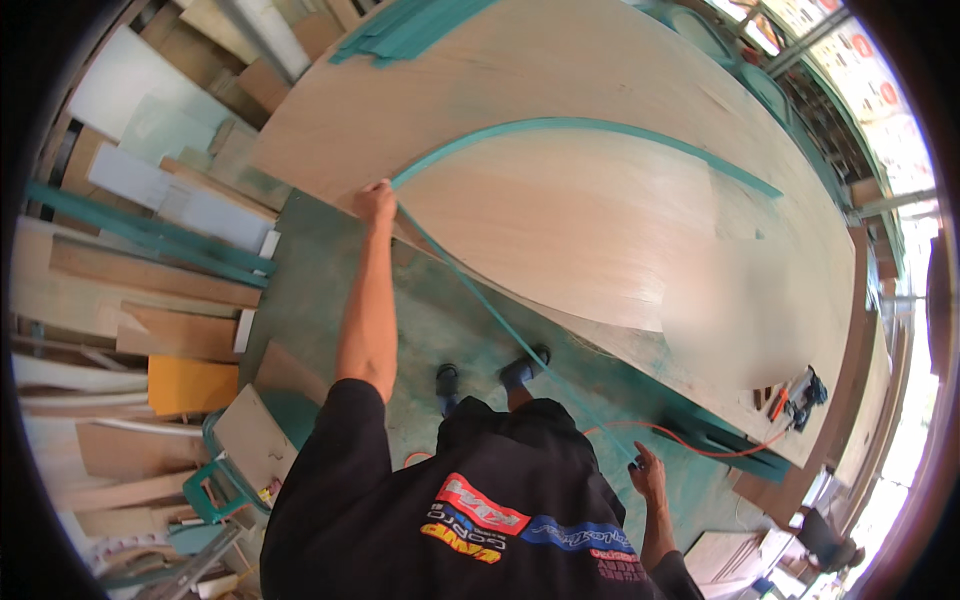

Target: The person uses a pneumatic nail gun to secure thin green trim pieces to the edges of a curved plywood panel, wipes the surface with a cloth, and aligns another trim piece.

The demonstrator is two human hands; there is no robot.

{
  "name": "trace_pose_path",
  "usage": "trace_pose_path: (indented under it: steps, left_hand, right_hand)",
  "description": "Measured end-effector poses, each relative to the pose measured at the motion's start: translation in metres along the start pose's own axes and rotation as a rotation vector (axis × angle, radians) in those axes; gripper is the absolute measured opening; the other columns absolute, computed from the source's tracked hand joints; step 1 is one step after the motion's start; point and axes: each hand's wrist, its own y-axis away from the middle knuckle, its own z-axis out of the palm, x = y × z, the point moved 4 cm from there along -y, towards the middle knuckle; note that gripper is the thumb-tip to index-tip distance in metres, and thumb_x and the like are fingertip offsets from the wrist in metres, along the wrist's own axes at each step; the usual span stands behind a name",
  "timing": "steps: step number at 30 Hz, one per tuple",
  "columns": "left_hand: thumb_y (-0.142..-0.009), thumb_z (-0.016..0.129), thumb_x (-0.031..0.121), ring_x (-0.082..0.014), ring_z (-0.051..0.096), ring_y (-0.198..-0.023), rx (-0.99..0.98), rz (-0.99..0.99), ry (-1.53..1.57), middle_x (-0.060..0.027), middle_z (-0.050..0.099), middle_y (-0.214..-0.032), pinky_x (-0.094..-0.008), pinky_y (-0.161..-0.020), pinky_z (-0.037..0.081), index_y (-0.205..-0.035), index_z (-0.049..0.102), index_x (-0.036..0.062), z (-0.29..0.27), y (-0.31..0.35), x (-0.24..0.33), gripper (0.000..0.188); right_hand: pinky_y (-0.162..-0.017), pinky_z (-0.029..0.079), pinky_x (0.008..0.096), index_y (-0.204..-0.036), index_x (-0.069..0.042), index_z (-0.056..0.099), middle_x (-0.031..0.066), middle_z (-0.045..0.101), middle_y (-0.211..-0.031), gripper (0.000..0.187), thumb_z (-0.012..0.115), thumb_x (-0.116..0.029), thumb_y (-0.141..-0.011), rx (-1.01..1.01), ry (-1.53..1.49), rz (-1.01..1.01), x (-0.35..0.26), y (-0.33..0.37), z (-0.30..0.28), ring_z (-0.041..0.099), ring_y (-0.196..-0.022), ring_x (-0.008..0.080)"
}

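Observation:
My left hand point(377, 202) is closed at the near left edge of a large plywood sheet point(620, 60), gripping a long thin teal strip. Part of this teal strip point(590, 124) arcs across the sheet, its far end lying towards the right. From the same hand a narrow teal length point(480, 290) slants down past the sheet's edge, over the floor, to my right hand point(649, 474). That hand is low on the right, its fingers pinched around the strip's end. Whether both lengths are one piece is hidden at my left hand.
Flat teal strips point(405, 30) are piled at the sheet's far left. Tools with red and black handles point(785, 402) lie near its right corner. An orange hose point(690, 447) runs across the floor. Boards point(150, 270) crowd the left side, beside a green chair point(210, 490).

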Motion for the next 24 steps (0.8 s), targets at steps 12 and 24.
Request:
trace_pose_path:
  steps: [12,24]
  left_hand:
    - [-0.085,0.07,0.041,-0.0285,0.065,-0.082,-0.025,-0.174,0.127,-0.0187,0.07,-0.092,-0.0443,-0.075,0.052,-0.093,0.07,-0.0117,-0.012,-0.076,-0.064,0.053]
    - [-0.091,0.063,0.044,-0.0317,0.06,-0.108,-0.332,-0.13,0.329,-0.0163,0.062,-0.121,-0.0482,-0.086,0.051,-0.13,0.058,0.0027,0.013,-0.041,-0.031,0.056]
  right_hand:
    - [-0.105,0.044,0.0401,-0.149,-0.013,0.044,0.0171,0.063,-0.129,0.084,0.075,-0.05,-0.08,-0.644,-0.215,-0.06,0.02,-0.043,-0.029,0.059,-0.121,0.032]
    - [-0.104,0.045,0.0424,-0.139,0.003,0.047,0.0249,0.06,-0.128,0.068,0.065,-0.038,-0.087,0.652,-0.124,0.781,0.298,-0.124,-0.31,0.058,-0.122,0.0363]
